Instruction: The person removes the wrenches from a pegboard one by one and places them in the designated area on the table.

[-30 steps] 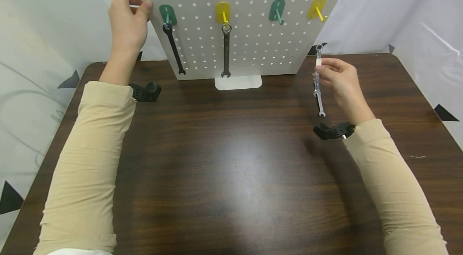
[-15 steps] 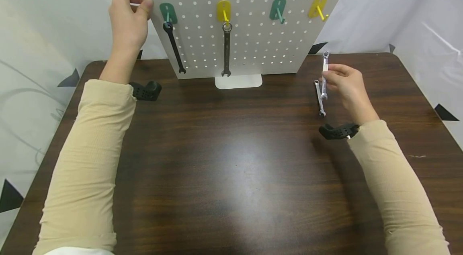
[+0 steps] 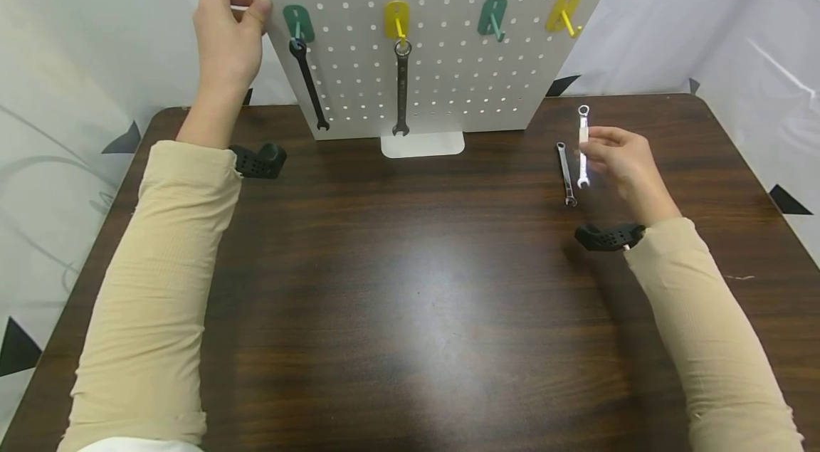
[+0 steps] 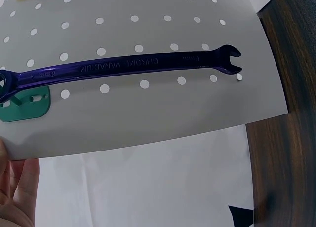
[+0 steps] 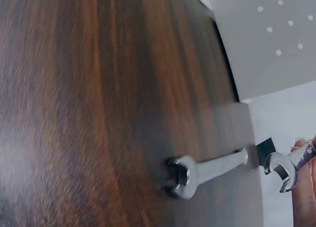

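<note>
My left hand (image 3: 227, 32) grips the upper left corner of a grey pegboard (image 3: 448, 75). Beside it a dark wrench (image 3: 309, 85) hangs from a green hook (image 3: 298, 23); in the left wrist view this wrench (image 4: 128, 66) looks purple-blue. Another dark wrench (image 3: 401, 89) hangs from a yellow hook (image 3: 396, 19). At the right, my right hand (image 3: 624, 160) pinches a silver wrench (image 3: 583, 171) with a white label, ring end pointing away. A smaller silver wrench (image 3: 566, 174) lies on the table just left of it. The right wrist view shows the held wrench's open end (image 5: 286, 170) above the table's far edge.
A second green hook (image 3: 492, 18) and a second yellow hook (image 3: 564, 13) on the board's right side carry nothing. The board's white foot (image 3: 423, 145) rests on the brown wooden table (image 3: 397, 281). White sheeting (image 3: 666, 18) hangs behind.
My right hand has moved right and toward me with the silver wrench, away from the board. The smaller wrench on the table now shows fully. My left hand stays on the board.
</note>
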{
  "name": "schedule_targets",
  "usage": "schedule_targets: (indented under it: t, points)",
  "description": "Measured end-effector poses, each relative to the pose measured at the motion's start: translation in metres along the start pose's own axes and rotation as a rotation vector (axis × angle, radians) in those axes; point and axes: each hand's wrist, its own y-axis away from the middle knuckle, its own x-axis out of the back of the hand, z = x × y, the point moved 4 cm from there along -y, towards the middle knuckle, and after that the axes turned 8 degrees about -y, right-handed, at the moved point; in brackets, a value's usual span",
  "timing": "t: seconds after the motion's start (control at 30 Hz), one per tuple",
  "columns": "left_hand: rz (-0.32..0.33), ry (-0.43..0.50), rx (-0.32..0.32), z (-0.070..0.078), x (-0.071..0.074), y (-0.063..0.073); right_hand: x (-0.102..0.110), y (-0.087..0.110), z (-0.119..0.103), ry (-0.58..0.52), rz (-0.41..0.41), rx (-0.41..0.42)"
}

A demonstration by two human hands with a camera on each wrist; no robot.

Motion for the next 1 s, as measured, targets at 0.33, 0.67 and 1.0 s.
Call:
schedule_targets:
  t: [0.33, 0.67, 1.0]
  points:
    - [-0.001, 0.001, -0.002, 0.000, 0.000, 0.000, 0.005, -0.003, 0.014, 0.180, -0.045, -0.062]
    - [-0.003, 0.007, 0.002, -0.001, -0.001, -0.001, 0.009, -0.005, 0.021, 0.256, -0.083, -0.101]
    - [0.003, 0.011, -0.004, -0.001, -0.001, 0.000, 0.007, -0.009, 0.026, 0.231, -0.064, -0.044]
